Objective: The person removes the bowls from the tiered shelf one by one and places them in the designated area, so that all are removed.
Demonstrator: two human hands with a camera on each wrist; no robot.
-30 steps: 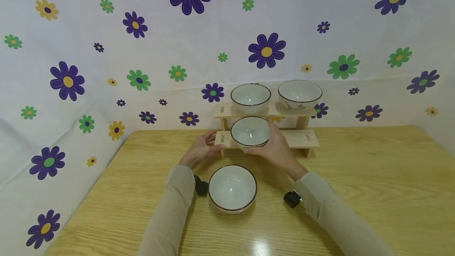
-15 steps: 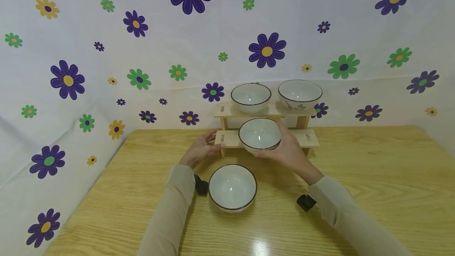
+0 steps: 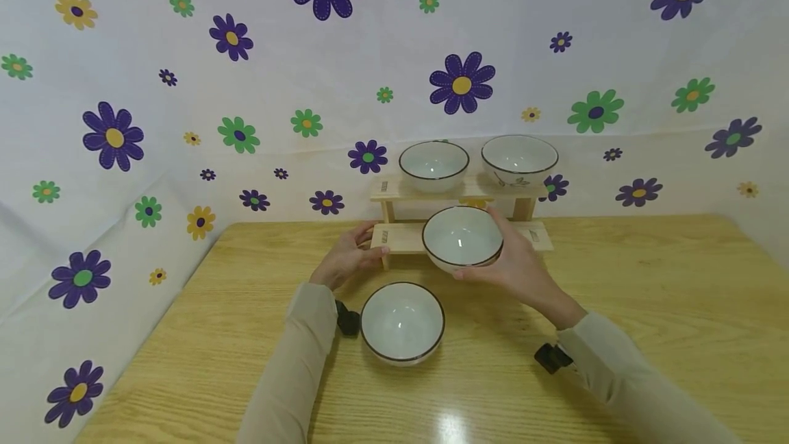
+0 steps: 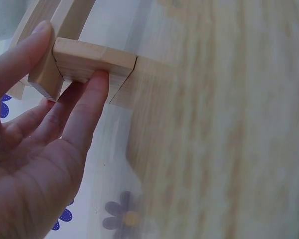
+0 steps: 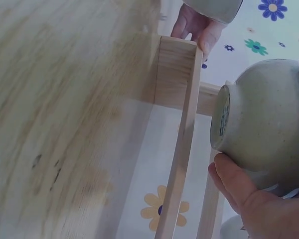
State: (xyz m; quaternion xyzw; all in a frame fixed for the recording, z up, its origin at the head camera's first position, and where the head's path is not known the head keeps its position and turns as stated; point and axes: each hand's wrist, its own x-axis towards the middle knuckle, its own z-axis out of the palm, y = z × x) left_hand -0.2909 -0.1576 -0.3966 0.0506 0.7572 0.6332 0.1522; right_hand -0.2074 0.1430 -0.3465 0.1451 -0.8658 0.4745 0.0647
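Observation:
My right hand (image 3: 522, 267) holds a white bowl (image 3: 461, 235) with a dark brown rim, gripping its right side. In the right wrist view the bowl's foot (image 5: 222, 118) shows apart from the wooden boards. A two-tier wooden display stand (image 3: 401, 239) is behind the bowl in the head view. My left hand (image 3: 348, 257) grips the left end of its lower tier, the thumb on top and fingers at the leg in the left wrist view. A similar bowl (image 3: 433, 166) sits on the upper tier's left, a flower-patterned bowl (image 3: 520, 159) on its right.
Another brown-rimmed bowl (image 3: 403, 324) stands on the wooden table (image 3: 246, 334) in front of the stand, between the forearms. A flower-printed white cloth (image 3: 370, 40) hangs behind the table and along its left side.
My right hand has drawn the bowl off the lower tier, toward me and to the right. My left hand stays on the stand's end.

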